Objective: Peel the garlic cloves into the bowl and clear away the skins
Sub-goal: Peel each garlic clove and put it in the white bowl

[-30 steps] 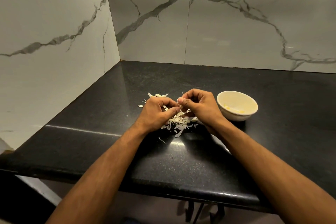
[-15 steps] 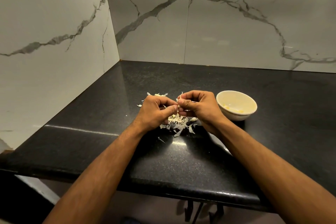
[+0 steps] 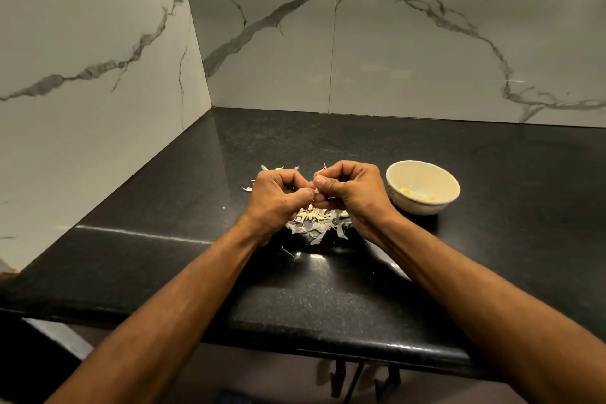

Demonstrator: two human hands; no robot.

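Note:
My left hand (image 3: 277,198) and my right hand (image 3: 352,192) meet above a heap of papery garlic skins (image 3: 313,223) on the black counter. Both pinch one small garlic clove (image 3: 316,190) between thumbs and fingertips; most of it is hidden by the fingers. A cream bowl (image 3: 423,187) stands just right of my right hand, with a few peeled yellow cloves (image 3: 406,191) on its bottom. One more clove (image 3: 343,214) lies by the heap under my right hand.
The black stone counter (image 3: 328,292) runs into a corner of marbled wall tiles at left and behind. Stray skin flakes (image 3: 278,168) lie behind my hands. The counter's front edge is close below my forearms.
Both hands rose slightly off the skin heap and closed together, thumbs working at the clove. The bowl and the heap stayed where they were.

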